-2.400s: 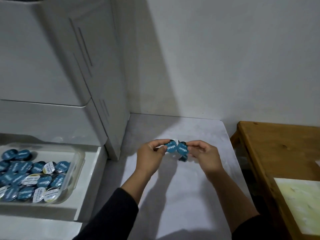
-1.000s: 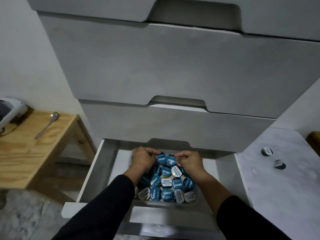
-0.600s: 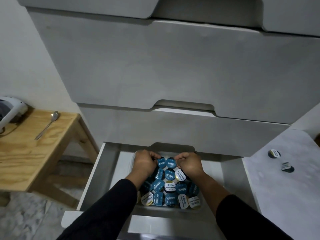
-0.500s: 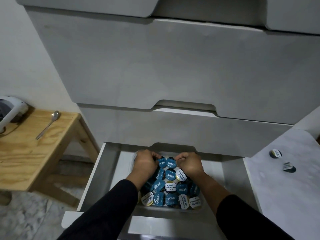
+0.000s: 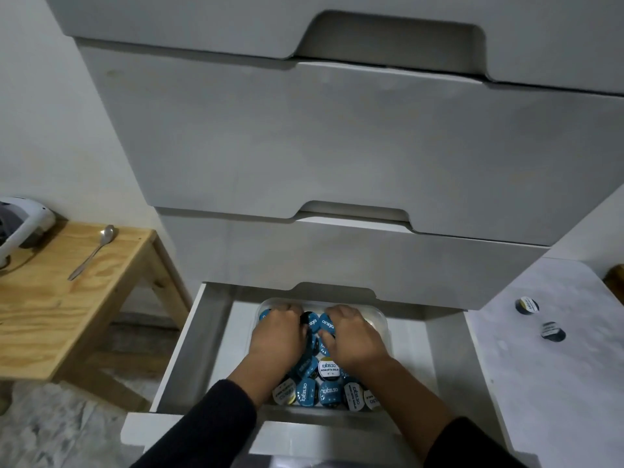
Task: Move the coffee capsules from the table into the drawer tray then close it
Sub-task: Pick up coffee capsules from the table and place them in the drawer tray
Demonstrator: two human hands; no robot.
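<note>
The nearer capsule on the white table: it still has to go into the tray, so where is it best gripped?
Judging by its pose, the nearer capsule lies apart from the other capsule, label up. Come from above with the right hand and pinch the round rim on opposite sides; the flat lid offers no grip.

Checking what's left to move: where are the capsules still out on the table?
In the head view, two capsules sit on the white table at the right, near its far end, beside the open drawer.

left hand (image 5: 278, 336), right hand (image 5: 351, 336), fingers curled down
</note>
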